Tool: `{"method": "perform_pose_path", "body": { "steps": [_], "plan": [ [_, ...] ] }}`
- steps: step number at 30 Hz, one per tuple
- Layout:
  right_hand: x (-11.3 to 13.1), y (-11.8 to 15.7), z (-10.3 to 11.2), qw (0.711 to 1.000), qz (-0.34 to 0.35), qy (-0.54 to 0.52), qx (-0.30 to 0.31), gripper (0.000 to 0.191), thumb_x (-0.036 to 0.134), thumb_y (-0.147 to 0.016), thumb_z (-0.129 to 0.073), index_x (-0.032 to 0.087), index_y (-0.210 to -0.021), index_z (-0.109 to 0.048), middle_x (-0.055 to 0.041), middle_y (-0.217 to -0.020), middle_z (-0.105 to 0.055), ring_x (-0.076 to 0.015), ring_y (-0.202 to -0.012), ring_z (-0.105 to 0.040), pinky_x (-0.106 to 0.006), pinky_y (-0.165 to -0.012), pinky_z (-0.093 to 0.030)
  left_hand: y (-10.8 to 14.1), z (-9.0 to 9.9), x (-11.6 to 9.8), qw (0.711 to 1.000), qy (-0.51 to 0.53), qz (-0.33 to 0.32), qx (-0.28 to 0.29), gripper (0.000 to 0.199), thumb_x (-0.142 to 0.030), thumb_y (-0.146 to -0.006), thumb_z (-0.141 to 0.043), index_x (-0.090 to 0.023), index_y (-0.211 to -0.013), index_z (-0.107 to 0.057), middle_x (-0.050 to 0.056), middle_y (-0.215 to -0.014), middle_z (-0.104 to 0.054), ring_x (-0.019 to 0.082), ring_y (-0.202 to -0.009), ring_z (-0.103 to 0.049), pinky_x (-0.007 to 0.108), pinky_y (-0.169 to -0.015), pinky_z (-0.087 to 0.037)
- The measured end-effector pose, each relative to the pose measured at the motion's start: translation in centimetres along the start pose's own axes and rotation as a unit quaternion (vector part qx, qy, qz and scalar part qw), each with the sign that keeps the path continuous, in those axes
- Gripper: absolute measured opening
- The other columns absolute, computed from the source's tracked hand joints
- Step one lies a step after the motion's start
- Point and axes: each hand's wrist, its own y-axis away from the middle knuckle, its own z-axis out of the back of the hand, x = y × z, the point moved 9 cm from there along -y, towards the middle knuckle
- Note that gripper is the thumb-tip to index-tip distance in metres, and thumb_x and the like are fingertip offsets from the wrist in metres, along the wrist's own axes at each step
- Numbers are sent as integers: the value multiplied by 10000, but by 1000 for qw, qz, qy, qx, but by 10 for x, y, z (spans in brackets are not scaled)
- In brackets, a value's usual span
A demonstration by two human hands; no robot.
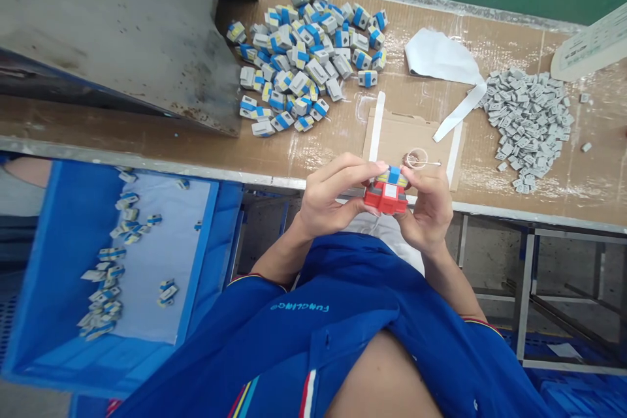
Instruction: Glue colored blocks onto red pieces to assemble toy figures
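Note:
Near the table's front edge, my left hand and my right hand hold a red block between them. A small grey, yellow and blue piece sits on the block's upper side, with the fingertips of both hands against it. My left hand's fingers close on the left side of the two, and my right hand's fingers close on the right side. Just beyond the hands lies a cardboard sheet with white strips and a ring of tape or similar material.
A large pile of grey pieces with blue bands lies behind, left of a white cloth. Small grey parts are heaped right. A metal housing and blue bin stand left; a pale sheet is far right.

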Motion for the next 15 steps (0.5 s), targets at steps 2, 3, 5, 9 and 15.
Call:
{"method": "perform_pose_path", "body": {
  "steps": [2, 3, 5, 9, 15],
  "plan": [
    [0, 0, 0, 1000, -6, 1, 3, 490, 375, -1026, -784, 336, -1507, -696, -66, -1142, -742, -246, -968, -729, -404, -773, -661, 0, 0, 1, 1000, -5, 9, 5, 582, -483, -961, -851, -276, -1494, -742, 61, -1124, -822, 138, -866, -766, 251, -758, -654],
    [0, 0, 0, 1000, -8, 3, 4, 486, 379, -1028, -782, 341, -1504, -696, -67, -1149, -746, -245, -963, -732, -406, -770, -661, 0, 0, 2, 1000, -8, 11, 8, 584, -490, -961, -848, -283, -1497, -740, 59, -1123, -823, 137, -863, -768, 252, -757, -656],
    [-1, 0, 0, 1000, -12, 4, 4, 476, 394, -1027, -782, 343, -1494, -700, -70, -1155, -752, -248, -951, -733, -412, -762, -661, 1, 1, 1, 1000, -15, 10, 8, 595, -508, -959, -844, -288, -1501, -737, 60, -1119, -828, 141, -859, -773, 254, -748, -656],
    [-4, 1, 0, 1000, -15, -6, 8, 480, 395, -1026, -788, 348, -1495, -702, -64, -1117, -742, -236, -914, -712, -394, -736, -636, 1, 1, -1, 999, -35, 4, 0, 610, -512, -952, -847, -300, -1512, -729, 66, -1138, -846, 150, -868, -788, 259, -743, -661],
    [-10, 2, -2, 999, -23, -31, 15, 510, 375, -1030, -790, 363, -1530, -683, -47, -1099, -716, -212, -880, -670, -369, -734, -600, 1, -1, -1, 999, -34, 3, -1, 608, -481, -963, -843, -282, -1525, -725, 78, -1162, -847, 148, -899, -797, 256, -798, -676]
  ]
}}
